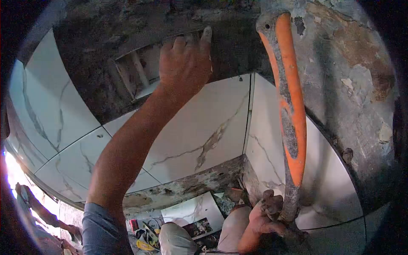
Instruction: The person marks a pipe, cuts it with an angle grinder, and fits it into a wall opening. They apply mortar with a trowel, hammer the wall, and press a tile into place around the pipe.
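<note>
My left hand [185, 63] reaches up to the dark, rough wall, at the right side of a rectangular recess [142, 70]. Its outermost digit on the right is stretched upward against the wall. The other fingers bend toward the recess's upper edge, their tips hidden. At the lower right, my right hand [267, 219] is closed around the lower end of a hammer [293, 97]. The hammer stands nearly upright, with its orange and dark grey grip upward and a small hole at the top. My hand and the shadow hide its head.
White marbled tiles [199, 127] line the walls below the bare cement. Below lie a loose tile [197, 212], rubble, and several tools including a yellow one [145, 245]. My knees [176, 239] are near them. Another person's arm [44, 212] shows at the lower left.
</note>
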Demonstrator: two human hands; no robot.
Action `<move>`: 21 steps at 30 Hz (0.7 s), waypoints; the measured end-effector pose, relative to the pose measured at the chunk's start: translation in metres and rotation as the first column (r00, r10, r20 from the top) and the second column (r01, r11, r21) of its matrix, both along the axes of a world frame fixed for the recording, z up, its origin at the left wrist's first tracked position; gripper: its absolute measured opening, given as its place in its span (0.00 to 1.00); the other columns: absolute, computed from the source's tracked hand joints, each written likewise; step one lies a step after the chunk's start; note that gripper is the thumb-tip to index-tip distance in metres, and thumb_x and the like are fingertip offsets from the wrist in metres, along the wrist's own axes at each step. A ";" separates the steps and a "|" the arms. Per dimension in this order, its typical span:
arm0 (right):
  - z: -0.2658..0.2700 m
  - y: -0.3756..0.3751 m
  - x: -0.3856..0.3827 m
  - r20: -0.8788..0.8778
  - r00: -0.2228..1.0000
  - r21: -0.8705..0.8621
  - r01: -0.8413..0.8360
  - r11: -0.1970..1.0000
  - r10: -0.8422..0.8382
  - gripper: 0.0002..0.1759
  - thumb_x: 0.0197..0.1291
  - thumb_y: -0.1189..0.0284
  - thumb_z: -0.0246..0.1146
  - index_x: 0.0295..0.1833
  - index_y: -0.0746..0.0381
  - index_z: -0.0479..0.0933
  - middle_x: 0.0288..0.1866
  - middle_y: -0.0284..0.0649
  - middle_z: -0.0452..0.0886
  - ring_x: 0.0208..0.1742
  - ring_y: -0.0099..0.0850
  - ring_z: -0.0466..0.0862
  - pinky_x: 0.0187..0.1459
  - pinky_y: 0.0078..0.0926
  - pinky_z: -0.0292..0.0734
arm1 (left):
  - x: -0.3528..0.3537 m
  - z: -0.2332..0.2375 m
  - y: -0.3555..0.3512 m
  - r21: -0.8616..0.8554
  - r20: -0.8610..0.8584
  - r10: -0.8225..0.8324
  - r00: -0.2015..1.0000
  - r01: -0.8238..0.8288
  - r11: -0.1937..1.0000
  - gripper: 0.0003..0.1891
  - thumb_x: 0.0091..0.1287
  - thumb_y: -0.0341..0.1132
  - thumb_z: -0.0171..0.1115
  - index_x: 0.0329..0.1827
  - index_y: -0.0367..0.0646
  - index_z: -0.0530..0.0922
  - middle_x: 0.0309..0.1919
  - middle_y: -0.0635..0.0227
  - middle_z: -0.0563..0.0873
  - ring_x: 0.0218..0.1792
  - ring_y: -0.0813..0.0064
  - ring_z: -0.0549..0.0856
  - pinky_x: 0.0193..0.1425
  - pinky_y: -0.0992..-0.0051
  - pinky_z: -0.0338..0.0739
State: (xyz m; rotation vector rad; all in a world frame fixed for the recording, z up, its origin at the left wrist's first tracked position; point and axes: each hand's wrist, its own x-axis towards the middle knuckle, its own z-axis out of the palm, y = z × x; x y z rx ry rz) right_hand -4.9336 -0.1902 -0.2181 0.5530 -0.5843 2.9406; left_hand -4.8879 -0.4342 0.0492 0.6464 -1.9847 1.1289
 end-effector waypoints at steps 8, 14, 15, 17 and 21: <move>0.005 -0.001 0.002 -0.050 0.985 -0.051 -0.170 0.984 0.167 0.37 0.53 0.37 0.59 0.52 0.58 0.72 0.42 0.34 0.78 0.42 0.29 0.73 0.49 0.35 0.62 | -0.004 -0.010 0.011 0.166 -0.001 -0.017 1.000 0.017 0.986 0.23 0.59 0.37 0.60 0.58 0.38 0.76 0.39 0.53 0.84 0.45 0.59 0.82 0.43 0.56 0.76; 0.025 0.000 -0.009 -0.128 0.986 -0.040 -0.116 0.992 0.110 0.40 0.53 0.37 0.58 0.55 0.63 0.70 0.45 0.38 0.77 0.42 0.31 0.72 0.51 0.36 0.63 | 0.004 -0.014 0.008 -0.034 -0.007 -0.216 0.976 0.216 0.976 0.19 0.56 0.35 0.61 0.51 0.40 0.78 0.54 0.54 0.78 0.57 0.58 0.74 0.57 0.54 0.69; 0.029 0.002 -0.014 -0.155 0.987 0.009 -0.048 0.999 0.049 0.40 0.54 0.38 0.58 0.56 0.63 0.69 0.47 0.40 0.76 0.43 0.33 0.73 0.51 0.36 0.65 | 0.004 -0.014 0.003 -0.163 0.005 -0.296 0.955 0.292 0.942 0.18 0.57 0.36 0.61 0.52 0.44 0.77 0.59 0.55 0.76 0.60 0.57 0.72 0.61 0.52 0.67; 0.044 0.006 -0.024 -0.221 0.973 0.099 0.092 0.991 -0.068 0.41 0.56 0.39 0.57 0.59 0.65 0.66 0.51 0.45 0.75 0.45 0.37 0.75 0.50 0.36 0.69 | 0.004 -0.015 -0.003 -0.172 0.008 -0.285 0.958 0.282 0.944 0.19 0.58 0.37 0.61 0.52 0.44 0.77 0.60 0.56 0.75 0.61 0.56 0.71 0.63 0.52 0.64; 0.090 0.007 -0.033 -0.378 0.871 0.181 0.402 0.898 -0.314 0.38 0.64 0.44 0.52 0.62 0.68 0.61 0.53 0.56 0.72 0.41 0.43 0.79 0.42 0.33 0.76 | 0.008 -0.017 -0.013 -0.134 0.018 -0.220 0.975 0.221 0.966 0.21 0.59 0.38 0.60 0.57 0.44 0.75 0.63 0.58 0.73 0.64 0.56 0.69 0.67 0.53 0.59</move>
